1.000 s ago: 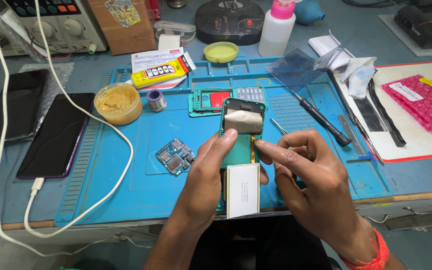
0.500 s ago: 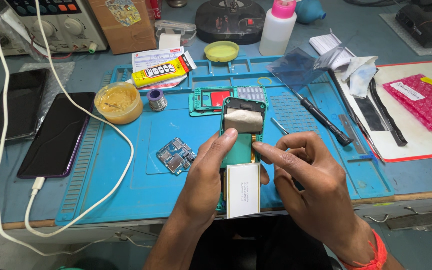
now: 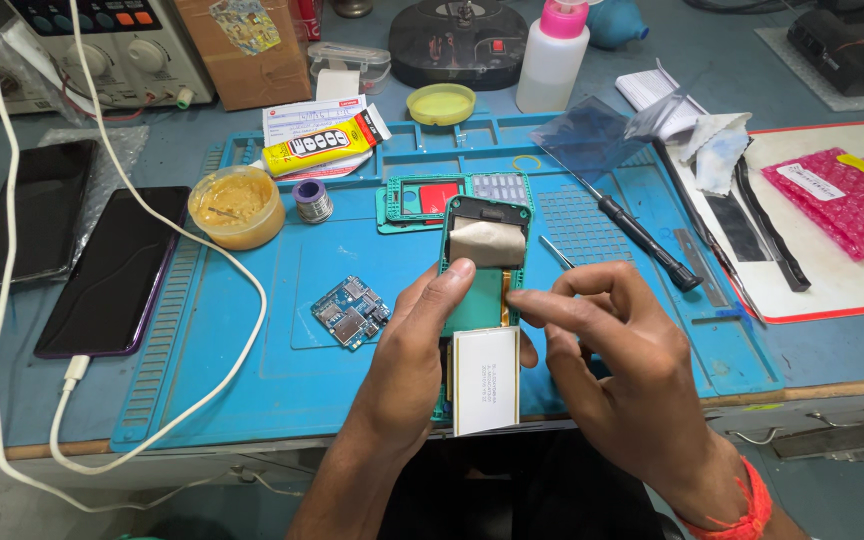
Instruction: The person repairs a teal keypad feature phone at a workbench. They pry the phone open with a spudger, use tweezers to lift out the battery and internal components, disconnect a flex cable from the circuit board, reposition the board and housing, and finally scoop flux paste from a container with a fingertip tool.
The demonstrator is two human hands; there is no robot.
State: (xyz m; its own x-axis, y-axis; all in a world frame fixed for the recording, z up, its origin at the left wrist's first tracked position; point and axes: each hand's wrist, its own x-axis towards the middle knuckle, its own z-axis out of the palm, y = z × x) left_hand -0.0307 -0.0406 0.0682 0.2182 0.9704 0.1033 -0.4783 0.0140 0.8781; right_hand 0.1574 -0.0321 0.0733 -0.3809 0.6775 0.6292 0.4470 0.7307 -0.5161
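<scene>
My left hand [image 3: 414, 350] holds an opened small green phone body [image 3: 482, 255] above the blue work mat [image 3: 252, 330], thumb pressed on its inner face. A white flat battery [image 3: 485, 380] hangs at the phone's lower end. My right hand [image 3: 617, 370] pinches at the phone's right edge beside a thin gold strip, with index finger and thumb tips together there. A blue circuit board [image 3: 350, 311] lies on the mat left of my hands. The green front frame with keypad [image 3: 452, 196] lies behind the phone.
A black screwdriver [image 3: 642, 235] and metal tweezers [image 3: 555, 251] lie right of the phone. A tub of yellow paste [image 3: 236, 206], a solder spool [image 3: 312, 200], a glue tube [image 3: 320, 148], two dark phones [image 3: 102, 265], a white cable [image 3: 202, 250] and a white bottle [image 3: 553, 58] stand around.
My right fingertips have shifted slightly along the phone's right edge. Otherwise nothing has visibly moved.
</scene>
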